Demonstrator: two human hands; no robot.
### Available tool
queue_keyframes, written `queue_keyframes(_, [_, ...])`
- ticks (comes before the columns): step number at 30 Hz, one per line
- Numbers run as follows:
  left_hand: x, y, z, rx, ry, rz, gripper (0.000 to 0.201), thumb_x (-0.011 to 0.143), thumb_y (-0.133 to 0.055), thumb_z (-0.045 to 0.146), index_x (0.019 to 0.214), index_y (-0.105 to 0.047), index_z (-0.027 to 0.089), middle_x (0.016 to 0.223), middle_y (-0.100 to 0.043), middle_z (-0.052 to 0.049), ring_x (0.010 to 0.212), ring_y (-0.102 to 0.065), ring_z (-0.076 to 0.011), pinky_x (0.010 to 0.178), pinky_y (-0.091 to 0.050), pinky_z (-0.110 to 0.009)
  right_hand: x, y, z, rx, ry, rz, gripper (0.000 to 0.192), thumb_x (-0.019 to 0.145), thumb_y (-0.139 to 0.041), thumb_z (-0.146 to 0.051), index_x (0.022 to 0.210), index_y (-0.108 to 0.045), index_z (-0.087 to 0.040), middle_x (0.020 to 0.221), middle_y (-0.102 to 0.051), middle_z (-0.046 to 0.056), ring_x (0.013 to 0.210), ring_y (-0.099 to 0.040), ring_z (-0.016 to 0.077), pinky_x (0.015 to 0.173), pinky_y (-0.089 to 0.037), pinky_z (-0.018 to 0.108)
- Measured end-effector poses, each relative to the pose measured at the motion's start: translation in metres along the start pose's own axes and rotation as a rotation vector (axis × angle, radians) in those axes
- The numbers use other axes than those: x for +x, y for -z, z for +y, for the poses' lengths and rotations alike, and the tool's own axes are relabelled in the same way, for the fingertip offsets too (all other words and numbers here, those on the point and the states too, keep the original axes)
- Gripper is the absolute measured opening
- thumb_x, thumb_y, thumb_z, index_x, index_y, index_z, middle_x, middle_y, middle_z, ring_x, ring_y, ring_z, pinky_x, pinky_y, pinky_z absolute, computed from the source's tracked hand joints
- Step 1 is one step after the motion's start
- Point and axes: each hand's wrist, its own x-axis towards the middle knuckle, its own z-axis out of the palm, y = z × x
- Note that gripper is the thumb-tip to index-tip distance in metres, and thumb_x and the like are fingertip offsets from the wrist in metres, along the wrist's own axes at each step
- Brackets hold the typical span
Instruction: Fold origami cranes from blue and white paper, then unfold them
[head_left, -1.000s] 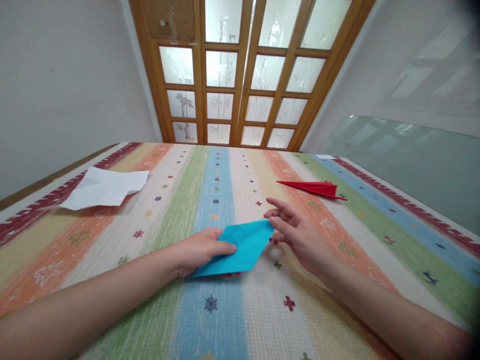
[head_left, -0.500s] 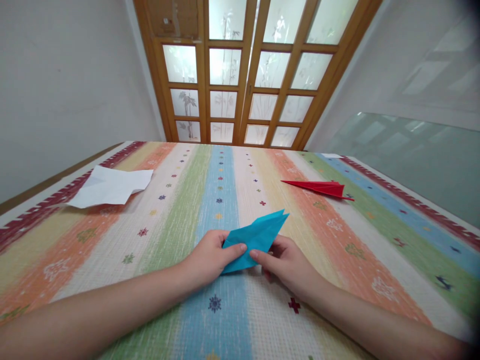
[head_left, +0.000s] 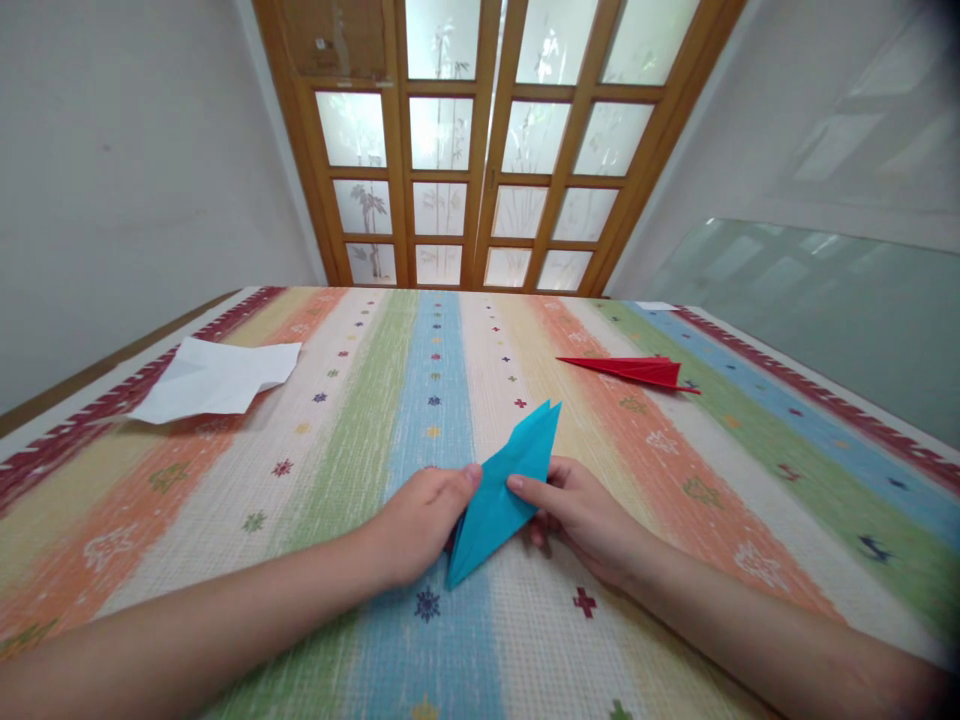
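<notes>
A crumpled white sheet (head_left: 214, 378) is lying well left of the blue folded paper (head_left: 501, 492). The left hand (head_left: 424, 520) is pinching that paper's left edge, fingers closed on it. The paper is sitting mid-worktop (head_left: 337, 480), point raised. The right hand (head_left: 581, 515) is gripping its right edge. A fold seems underway; pressing the crease likely needs aligned edges. A red paper plane (head_left: 634, 370) is lying far right. No writing is showing.

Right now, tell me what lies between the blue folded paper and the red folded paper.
Nothing: in the head view, only bare striped cloth separates the blue folded paper from the red folded paper.
</notes>
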Motion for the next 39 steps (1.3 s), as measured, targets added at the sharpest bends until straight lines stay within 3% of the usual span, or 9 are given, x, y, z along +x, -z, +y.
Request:
queue_keyframes(4, [0.006,0.003,0.003,-0.152,0.03,0.113,0.055,0.091,-0.048,0.063,0.086,-0.071,0.013,0.072,-0.063,-0.007,0.064,-0.056,-0.0164,0.051,-0.041,-0.024,0.0,-0.002,-0.005,0.059,-0.018,-0.038,0.039,0.083,-0.075,-0.047,0.097,-0.071,-0.012,0.077,-0.072,0.008,0.05,-0.059,0.0096,0.042,-0.046,0.018])
queue_keyframes(8, [0.007,0.001,0.001,-0.192,0.059,0.076,0.043,0.083,-0.067,0.055,0.091,-0.071,0.013,0.072,-0.062,-0.003,0.061,-0.055,-0.0135,0.056,-0.045,-0.025,-0.001,-0.005,-0.007,0.028,-0.031,-0.042,0.04,0.083,-0.075,-0.049,0.097,-0.07,-0.012,0.08,-0.075,0.011,0.054,-0.064,0.012,0.044,-0.048,0.019])
queue_keyframes(18, [0.008,-0.006,-0.003,-0.277,0.082,0.086,0.038,0.07,-0.085,0.041,0.088,-0.065,0.014,0.076,-0.068,-0.004,0.067,-0.062,-0.014,0.066,-0.048,-0.026,-0.006,-0.015,-0.007,-0.079,-0.054,0.05,0.038,0.078,-0.076,-0.051,0.08,-0.063,-0.016,0.061,-0.066,0.002,0.043,-0.056,0.0101,0.04,-0.044,0.019])
queue_keyframes(21, [0.009,-0.005,-0.006,-0.312,0.104,0.097,0.041,0.069,-0.085,0.042,0.091,-0.066,0.013,0.077,-0.07,-0.005,0.067,-0.063,-0.015,0.065,-0.049,-0.027,-0.006,-0.014,-0.007,-0.066,-0.047,0.011,0.04,0.078,-0.076,-0.053,0.084,-0.066,-0.015,0.066,-0.069,0.003,0.046,-0.058,0.0103,0.042,-0.046,0.019])
queue_keyframes(25, [0.01,-0.002,-0.008,-0.269,0.097,0.124,0.043,0.071,-0.083,0.041,0.098,-0.066,0.012,0.067,-0.066,-0.001,0.056,-0.057,-0.0119,0.056,-0.044,-0.024,-0.005,-0.01,-0.006,-0.074,-0.074,-0.027,0.045,0.084,-0.068,-0.06,0.092,-0.068,-0.015,0.071,-0.071,0.005,0.048,-0.059,0.0102,0.043,-0.047,0.019])
queue_keyframes(28, [0.009,-0.001,-0.009,-0.228,0.085,0.132,0.042,0.073,-0.081,0.041,0.101,-0.065,0.013,0.063,-0.063,0.002,0.053,-0.054,-0.0113,0.054,-0.041,-0.023,-0.004,-0.01,-0.006,-0.101,-0.072,-0.017,0.046,0.081,-0.072,-0.059,0.095,-0.068,-0.015,0.07,-0.07,0.004,0.048,-0.059,0.0105,0.042,-0.046,0.02])
queue_keyframes(34, [0.007,-0.003,-0.005,-0.01,0.05,0.172,0.033,0.082,-0.07,0.046,0.077,-0.066,0.013,0.062,-0.059,0.0,0.055,-0.05,-0.0114,0.053,-0.036,-0.023,-0.004,-0.013,-0.004,-0.129,-0.059,-0.046,0.038,0.076,-0.077,-0.05,0.086,-0.067,-0.015,0.068,-0.068,0.003,0.048,-0.056,0.0105,0.042,-0.045,0.021])
queue_keyframes(39, [0.007,-0.001,0.001,0.13,-0.023,0.189,0.03,0.086,-0.065,0.043,0.074,-0.066,0.015,0.066,-0.059,-0.001,0.061,-0.053,-0.0132,0.058,-0.041,-0.025,-0.005,-0.016,-0.006,-0.227,-0.068,-0.11,0.033,0.077,-0.076,-0.047,0.074,-0.064,-0.016,0.06,-0.062,0.0,0.046,-0.052,0.009,0.043,-0.043,0.02])
